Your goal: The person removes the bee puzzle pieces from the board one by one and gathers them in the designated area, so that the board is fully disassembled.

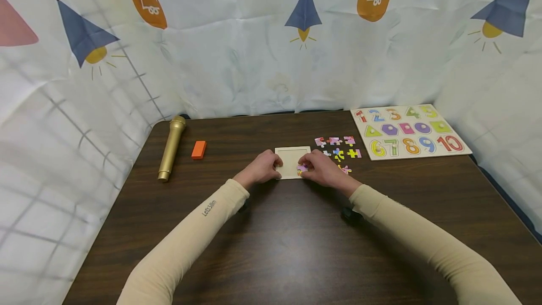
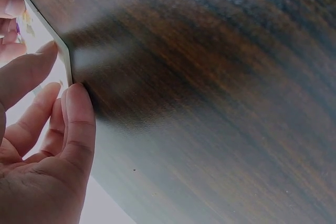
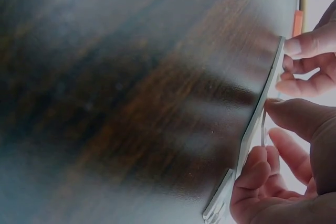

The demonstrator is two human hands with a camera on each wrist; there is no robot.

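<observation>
A small pale wooden puzzle tray (image 1: 289,158) lies flat on the dark table between both hands. My left hand (image 1: 263,167) holds the tray's left edge, with thumb and fingers curled at the rim in the left wrist view. Over the tray's lower right corner, my right hand (image 1: 322,168) pinches a pink and yellow puzzle piece (image 1: 302,168). That piece (image 3: 263,129) stands tilted against the tray in the right wrist view, partly hidden by the fingers. Several loose jigsaw pieces (image 1: 353,153) lie to the right of the tray, some partly covered by the right hand.
A number and shape board (image 1: 406,141) lies at the back right. To the left are an orange block (image 1: 198,150) and a gold microphone-shaped cylinder (image 1: 171,149). A printed white curtain (image 1: 254,60) hangs behind the brown table (image 1: 279,248).
</observation>
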